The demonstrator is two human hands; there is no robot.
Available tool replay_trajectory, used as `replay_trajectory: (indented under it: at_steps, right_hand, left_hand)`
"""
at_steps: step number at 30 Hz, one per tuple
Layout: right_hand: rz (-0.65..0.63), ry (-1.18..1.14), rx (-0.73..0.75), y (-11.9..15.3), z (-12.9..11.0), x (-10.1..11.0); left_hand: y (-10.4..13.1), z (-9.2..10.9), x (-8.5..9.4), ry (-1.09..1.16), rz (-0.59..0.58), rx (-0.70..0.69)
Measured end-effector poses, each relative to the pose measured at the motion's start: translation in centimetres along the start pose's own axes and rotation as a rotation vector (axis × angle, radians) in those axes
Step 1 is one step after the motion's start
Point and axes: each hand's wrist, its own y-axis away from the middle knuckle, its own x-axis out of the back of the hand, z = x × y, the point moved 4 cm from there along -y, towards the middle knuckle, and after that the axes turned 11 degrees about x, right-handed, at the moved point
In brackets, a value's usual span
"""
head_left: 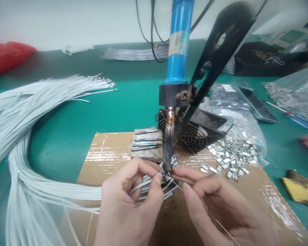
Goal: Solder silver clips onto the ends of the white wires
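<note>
My left hand (128,201) curled inward, fingers pinched on a thin white cable (146,182) beneath the soldering iron (168,143) tip. My right hand (218,205) angled in, fingertips clamped on fine shiny solder wire (177,185) over glossy taped cardboard (105,157).

Bright even overhead light, soft shadows, glare on the taped cardboard (113,153) and plastic bags (295,92), wide-angle bending at edges, blurred red corner object (7,54).
</note>
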Motion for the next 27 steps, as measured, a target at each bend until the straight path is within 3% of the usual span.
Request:
replay_trajectory:
  at_steps: [10, 19, 24, 27]
  right_hand:
    - [0.055, -0.059, -0.054, 0.1, 0.0, -0.4]
    - [0.033, -0.061, -0.051, 0.2, 0.4, -0.3]
    - [0.043, -0.038, -0.028, 0.1, 0.2, -0.4]
    - [0.064, -0.059, -0.041, 0.2, 0.2, -0.4]
  left_hand:
    - [0.1, 0.1, -0.4, 0.068, 0.062, 0.058]
    - [0.0, 0.0, -0.4, -0.004, -0.002, 0.056]
    - [0.8, 0.5, -0.8, 0.069, 0.102, 0.112]
    - [1.0, 0.9, -1.1, 0.090, 0.104, 0.131]
